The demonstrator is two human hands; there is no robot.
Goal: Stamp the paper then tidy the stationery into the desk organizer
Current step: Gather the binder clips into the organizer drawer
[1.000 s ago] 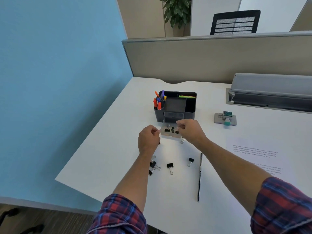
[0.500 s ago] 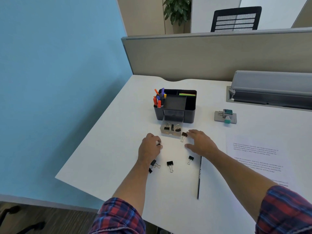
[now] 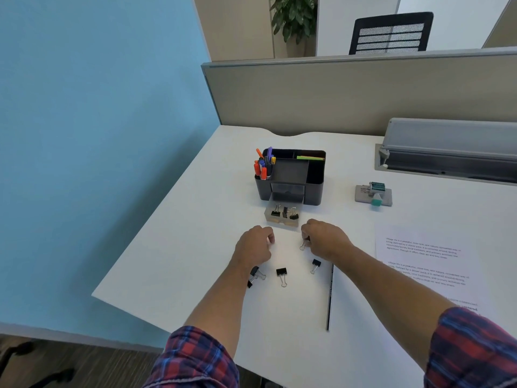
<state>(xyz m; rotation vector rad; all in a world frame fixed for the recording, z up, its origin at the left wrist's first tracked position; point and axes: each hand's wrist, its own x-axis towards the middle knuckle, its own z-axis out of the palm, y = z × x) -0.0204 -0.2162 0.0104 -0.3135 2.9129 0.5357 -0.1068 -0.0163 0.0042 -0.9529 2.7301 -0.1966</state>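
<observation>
- Head view: white tabletop (image 3: 195, 233). Black desk organizer (image 3: 291, 177) stands upright near the far middle; coloured markers (image 3: 264, 165) in its left compartment, a green strip in a rear slot.
- Its small clear drawer (image 3: 282, 217) is pulled out in front, resting on the tabletop, with several black binder clips inside.
- Left hand (image 3: 256, 245): palm down just in front of the drawer, fingers curled under. Whether its grip holds anything, cannot tell.
- Right hand (image 3: 326, 239): just right of the drawer's front corner, grip pinched together on a binder clip (image 3: 303, 245); the wire handles show below the fingertips.
- Loose clips on the tabletop, nearer the person: a pair (image 3: 256, 275) partly under the left wrist, one (image 3: 282, 274) in the middle, one (image 3: 315, 264) beside the right forearm.
- A dark pen (image 3: 330, 298) lies lengthwise, right of the clips.
- Printed paper (image 3: 419, 256) lies flat on the right; text too small to read.
- Stamp (image 3: 375, 193), teal and grey, sits on a grey pad well right of the organizer.
- Both sleeves are red-and-blue plaid.
</observation>
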